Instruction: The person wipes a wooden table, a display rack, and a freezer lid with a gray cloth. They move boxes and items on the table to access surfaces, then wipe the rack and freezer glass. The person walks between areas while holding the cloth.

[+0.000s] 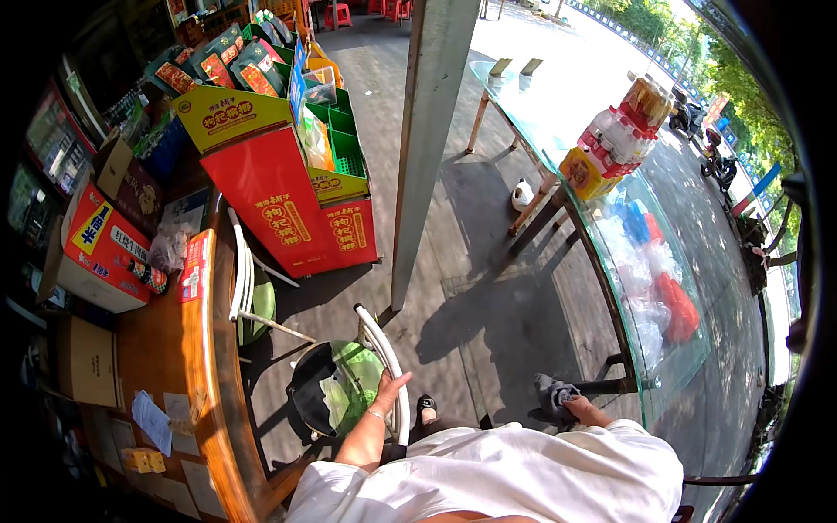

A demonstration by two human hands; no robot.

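Observation:
My left hand (390, 390) is on the white tubular metal backrest (386, 353) of a chair at the lower middle; the thumb lies over the tube, and the other fingers are partly hidden. The chair's green seat (356, 379) has a worn black part on its left side. My right hand (577, 405) grips a bunched grey cloth (554, 395), which hangs near the dark leg of a glass-topped table (644, 392).
A grey metal post (428, 144) rises ahead. Left are a wooden counter (212, 392), a second chair (261, 301) and a red display stand (281, 202). Plastic bags (677, 307) and bottled drinks (614, 140) are on the glass table; a white jug (522, 195) stands beneath.

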